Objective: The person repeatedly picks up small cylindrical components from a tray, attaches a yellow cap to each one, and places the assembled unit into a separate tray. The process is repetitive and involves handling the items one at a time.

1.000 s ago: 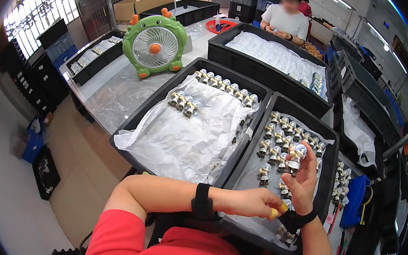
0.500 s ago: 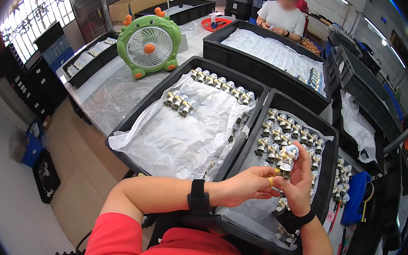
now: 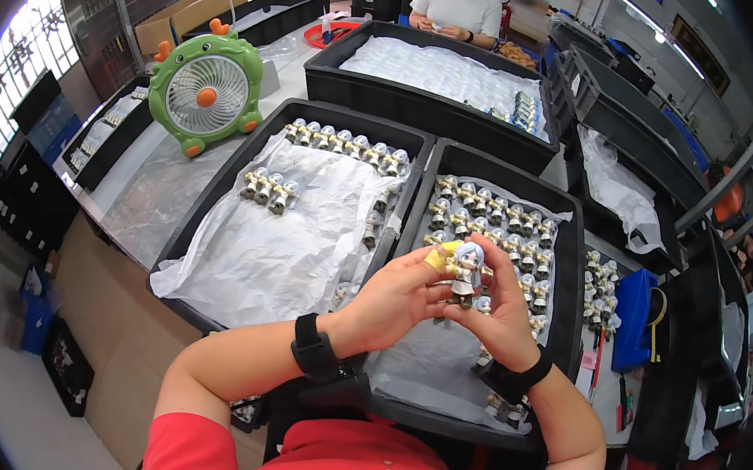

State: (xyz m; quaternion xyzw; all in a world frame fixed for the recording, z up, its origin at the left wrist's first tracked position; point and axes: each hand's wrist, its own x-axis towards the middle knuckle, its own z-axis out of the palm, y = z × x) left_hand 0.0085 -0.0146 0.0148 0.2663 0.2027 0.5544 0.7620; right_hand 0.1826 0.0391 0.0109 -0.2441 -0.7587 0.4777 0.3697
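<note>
Between my two hands is a small figurine [image 3: 465, 278] with pale hair and white-and-dark clothing, upright above the right-hand tray. My right hand [image 3: 506, 318] grips it from the right side and at the base. At its left side, my left hand [image 3: 393, 298] is closed on it, with yellow covers [image 3: 438, 257] on fingertips near the figurine's head. Rows of similar figurines [image 3: 516, 219] stand in the black right-hand tray [image 3: 571, 281], on white paper. In the left-hand tray [image 3: 215, 219], figurines [image 3: 346, 141] line the far and right sides, with a small group [image 3: 269, 190] further left.
A green animal-shaped fan [image 3: 206, 96] stands at the left. Beyond lies another lined black tray [image 3: 425, 108], with a person [image 3: 457, 12] behind it. Loose figurines [image 3: 601, 288] and a blue bin [image 3: 634, 319] are on the right. Stacked crates [image 3: 641, 120] stand at the far right.
My left hand has moved from the figurine's base up to its side, near the head. The figurine is now closer to my left, and the whole view has shifted.
</note>
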